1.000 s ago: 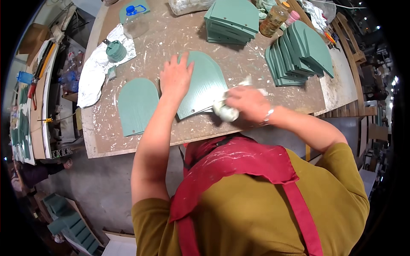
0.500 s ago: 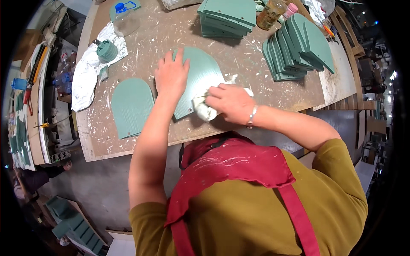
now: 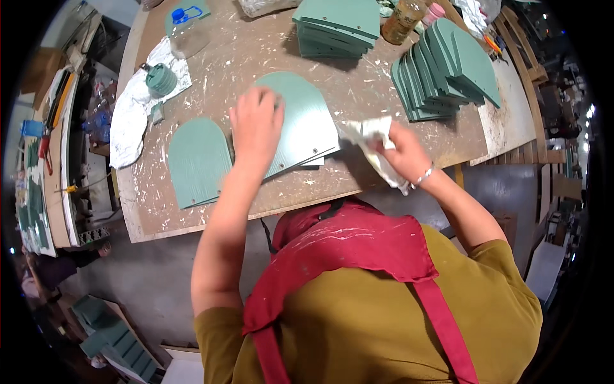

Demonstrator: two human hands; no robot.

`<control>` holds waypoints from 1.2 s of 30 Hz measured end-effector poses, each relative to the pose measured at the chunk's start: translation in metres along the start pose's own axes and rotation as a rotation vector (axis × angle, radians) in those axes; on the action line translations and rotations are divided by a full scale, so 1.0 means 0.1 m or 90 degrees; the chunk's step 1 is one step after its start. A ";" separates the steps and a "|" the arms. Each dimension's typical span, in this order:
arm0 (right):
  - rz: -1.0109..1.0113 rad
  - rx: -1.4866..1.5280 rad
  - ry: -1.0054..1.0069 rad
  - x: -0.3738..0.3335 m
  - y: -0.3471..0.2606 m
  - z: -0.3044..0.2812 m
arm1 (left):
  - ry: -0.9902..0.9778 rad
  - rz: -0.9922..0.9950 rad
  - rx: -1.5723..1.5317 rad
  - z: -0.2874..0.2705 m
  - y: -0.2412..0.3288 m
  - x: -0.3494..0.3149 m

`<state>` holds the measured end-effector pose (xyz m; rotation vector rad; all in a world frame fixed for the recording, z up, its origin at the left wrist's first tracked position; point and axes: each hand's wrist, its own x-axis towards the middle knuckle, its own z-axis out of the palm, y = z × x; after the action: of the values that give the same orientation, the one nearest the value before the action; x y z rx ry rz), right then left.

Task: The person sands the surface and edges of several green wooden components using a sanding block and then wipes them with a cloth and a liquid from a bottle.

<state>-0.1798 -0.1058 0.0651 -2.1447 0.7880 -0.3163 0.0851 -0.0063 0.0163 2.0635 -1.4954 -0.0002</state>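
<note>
A green arched board (image 3: pixel 307 115) lies on the worktable in front of me, its rounded end away from me. Two small holes show near its straight edge, and another flat piece shows beneath it. My left hand (image 3: pixel 256 131) is over the board's left side, fingers stretched out and slightly blurred; whether the fingertips touch it, I cannot tell. Off the board's right corner, my right hand (image 3: pixel 408 153) grips a crumpled white cloth (image 3: pixel 378 144) that hangs down over the table's front edge. Left of my left hand lies a second green arched board (image 3: pixel 199 160).
Stacks of green boards stand at the back middle (image 3: pixel 336 25) and right (image 3: pixel 441 77). Behind them is a brown bottle (image 3: pixel 403 22). At the left are a green-coated container (image 3: pixel 160 80), a white cloth (image 3: pixel 131 125) and a clear jug with blue cap (image 3: pixel 188 38).
My right hand has pulled the cloth off the board, toward the right and nearer to me. The board has turned slightly, and the fingers of my left hand have shifted a little.
</note>
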 end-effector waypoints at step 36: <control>-0.045 0.027 0.021 0.27 0.13 0.49 | -0.244 -0.052 -0.103 -0.11 0.45 -0.41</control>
<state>-0.1419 -0.0993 0.0230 -2.1346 0.7194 -0.4028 0.0345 0.0255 0.0327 2.0689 -1.5667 -0.5576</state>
